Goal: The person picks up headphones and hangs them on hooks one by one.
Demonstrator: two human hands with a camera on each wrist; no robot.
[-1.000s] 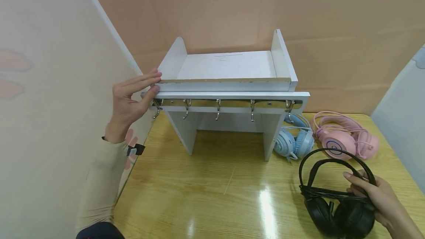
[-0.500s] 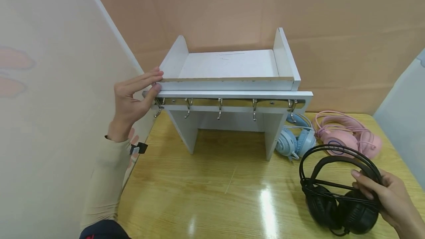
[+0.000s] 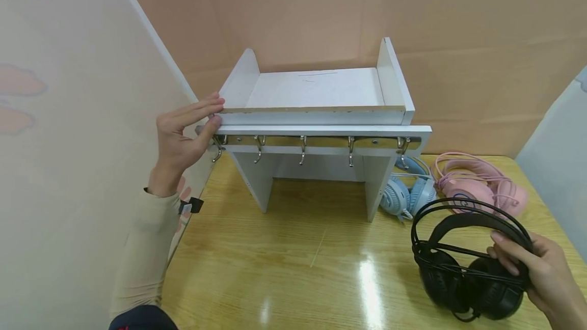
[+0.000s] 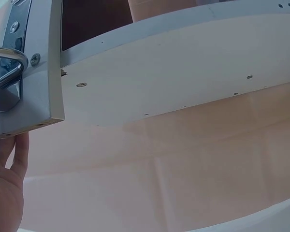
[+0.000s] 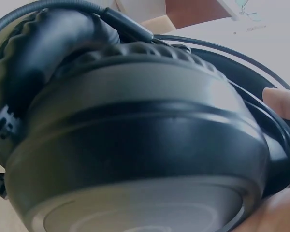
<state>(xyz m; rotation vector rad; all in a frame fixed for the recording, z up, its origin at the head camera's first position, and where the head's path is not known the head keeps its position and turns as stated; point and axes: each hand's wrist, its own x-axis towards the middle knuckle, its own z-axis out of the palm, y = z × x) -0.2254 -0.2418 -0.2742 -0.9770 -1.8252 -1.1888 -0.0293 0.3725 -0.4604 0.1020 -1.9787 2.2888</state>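
In the head view, my left hand [image 3: 181, 134] rests against the left end of a white wooden rack [image 3: 316, 118]. Its fingers extend along the side panel, and the thumb touches just above the board with metal hooks [image 3: 302, 149]. From the left wrist, fingers [image 4: 20, 152] show partly hidden behind that board's end. At the lower right, my right hand [image 3: 545, 269] grips the headband side of black headphones [image 3: 490, 289]. Their cable is looped round the band and cups. A large ear cup [image 5: 140, 130] fills the right wrist view, with a fingertip at its right edge.
Blue headphones [image 3: 405, 195] lie beside the rack's right leg. Pink headphones [image 3: 479, 187] lie farther right, behind the black pair. The wooden table [image 3: 275, 264] extends in front of the rack. A pale wall panel [image 3: 82, 141] stands at the left, and brown paper covers the back.
The black headphones in my right hand have shifted slightly right and tilted, with the ear cups now turned more to view. My left hand stays on the rack.
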